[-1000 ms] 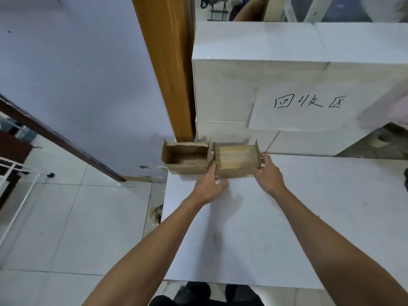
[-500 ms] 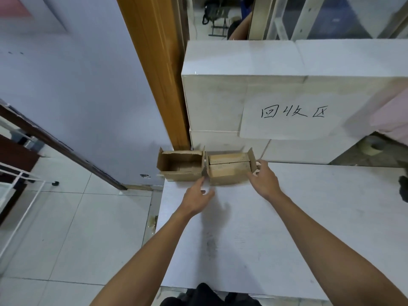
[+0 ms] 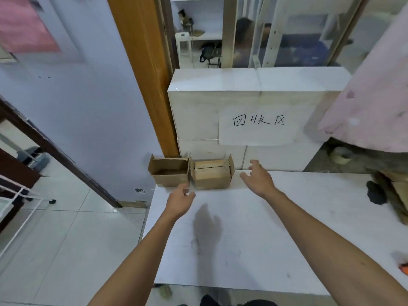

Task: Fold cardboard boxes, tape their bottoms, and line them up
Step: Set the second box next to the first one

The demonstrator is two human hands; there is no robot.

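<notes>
White tabletop (image 3: pixel 242 250) fills the foreground, w/ two bare forearms reaching over it. L hand (image 3: pixel 180 198) hovers just in front of two small cardboard boxes, fingers loosely curled, holding nothing. R hand (image 3: pixel 257 176), fingers spread & empty, is near the right box (image 3: pixel 212 176), not touching it. It and the left box (image 3: pixel 170 174) stand side by side, touching, at the table's far left corner, flaps up. Behind them: white blocks (image 3: pixel 198 111) w/ a handwritten paper sign (image 3: pixel 258 127).

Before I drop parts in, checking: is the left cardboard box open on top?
Open: left box stands upright, flaps raised, its inside visible.
</notes>
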